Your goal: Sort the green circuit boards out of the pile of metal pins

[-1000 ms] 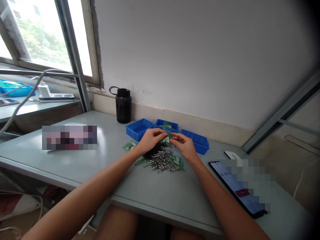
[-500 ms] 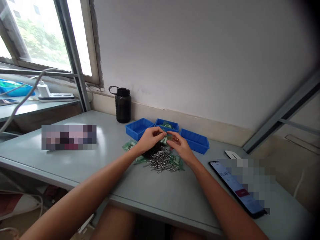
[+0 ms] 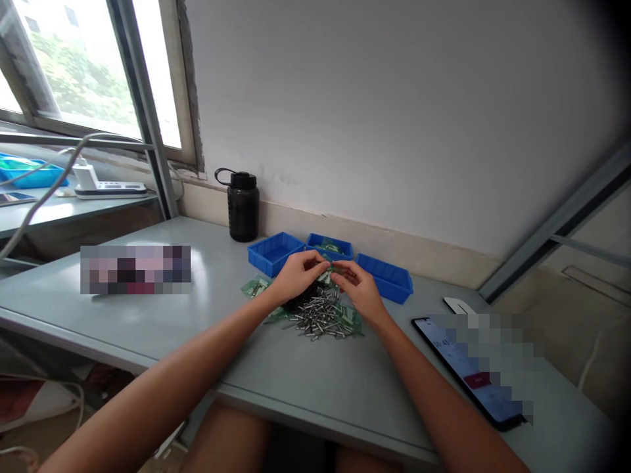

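My left hand [image 3: 300, 274] and my right hand [image 3: 361, 289] meet over the middle of the desk, fingertips closed on a small green-tinted plastic bag [image 3: 325, 276] held between them. Pale pieces show through the bag; the fingers partly hide it. Right below lies a loose pile of slim silver metal pins [image 3: 323, 316]. A heap of small dark pieces [image 3: 296, 302] sits beside it, partly covered by my left hand. Similar green bags lie around the pile, one filled bag [image 3: 256, 286] on the left and another bag [image 3: 351, 318] on the right.
Behind my hands stand a left blue bin [image 3: 263, 261], a middle blue bin [image 3: 315, 251] with green bags inside, and a right blue bin [image 3: 389, 284]. A dark bottle [image 3: 244, 210] stands near the wall. A phone [image 3: 458, 368] lies at the right; a blurred item [image 3: 135, 269] is left.
Both hands stay nearly in place over the pile, still holding the small bag. The fingers have shifted only slightly, the right fingertips moving a little closer to the left ones.
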Action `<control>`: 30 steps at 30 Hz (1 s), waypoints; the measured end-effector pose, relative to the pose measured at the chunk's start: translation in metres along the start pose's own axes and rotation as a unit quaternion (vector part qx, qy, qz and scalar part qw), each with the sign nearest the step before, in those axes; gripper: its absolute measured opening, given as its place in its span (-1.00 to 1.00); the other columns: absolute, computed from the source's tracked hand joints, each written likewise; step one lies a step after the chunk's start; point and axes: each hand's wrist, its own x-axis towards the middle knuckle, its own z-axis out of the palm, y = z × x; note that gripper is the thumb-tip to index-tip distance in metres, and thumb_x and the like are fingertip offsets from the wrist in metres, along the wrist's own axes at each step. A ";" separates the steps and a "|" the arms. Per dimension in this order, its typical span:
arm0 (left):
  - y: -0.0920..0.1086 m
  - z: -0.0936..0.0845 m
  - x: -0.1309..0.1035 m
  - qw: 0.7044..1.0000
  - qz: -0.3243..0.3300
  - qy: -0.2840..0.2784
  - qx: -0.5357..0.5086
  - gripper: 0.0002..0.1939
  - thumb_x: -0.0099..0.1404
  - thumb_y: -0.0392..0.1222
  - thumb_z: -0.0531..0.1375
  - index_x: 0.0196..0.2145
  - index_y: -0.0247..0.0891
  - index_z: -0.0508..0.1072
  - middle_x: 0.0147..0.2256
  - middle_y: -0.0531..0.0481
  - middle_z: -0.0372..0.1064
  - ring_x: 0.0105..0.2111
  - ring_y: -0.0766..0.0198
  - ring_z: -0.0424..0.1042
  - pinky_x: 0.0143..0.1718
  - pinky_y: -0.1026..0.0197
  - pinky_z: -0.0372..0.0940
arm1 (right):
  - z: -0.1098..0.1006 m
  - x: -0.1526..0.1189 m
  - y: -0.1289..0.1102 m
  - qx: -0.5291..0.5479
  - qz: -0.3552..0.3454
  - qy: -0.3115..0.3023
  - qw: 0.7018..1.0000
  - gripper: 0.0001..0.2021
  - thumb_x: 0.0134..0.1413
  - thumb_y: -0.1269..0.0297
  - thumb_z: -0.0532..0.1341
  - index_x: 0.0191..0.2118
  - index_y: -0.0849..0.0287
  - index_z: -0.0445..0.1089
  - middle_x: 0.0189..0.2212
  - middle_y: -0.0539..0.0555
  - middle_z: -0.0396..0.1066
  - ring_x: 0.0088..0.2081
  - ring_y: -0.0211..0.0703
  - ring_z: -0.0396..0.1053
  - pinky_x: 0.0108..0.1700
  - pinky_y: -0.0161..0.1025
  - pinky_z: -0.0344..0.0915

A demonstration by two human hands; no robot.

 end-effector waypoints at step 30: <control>-0.007 -0.001 0.005 0.986 -0.065 -0.054 -0.144 -0.77 0.22 -0.08 0.12 -0.41 -0.34 0.35 -0.55 0.08 0.20 -0.54 0.39 0.20 -0.46 0.31 0.16 | -0.007 0.004 0.003 -0.055 -0.010 0.080 0.995 -0.57 -0.02 0.09 0.19 -0.03 0.19 0.29 -0.50 -0.02 0.35 -0.46 -0.22 0.28 -0.39 -0.28 0.20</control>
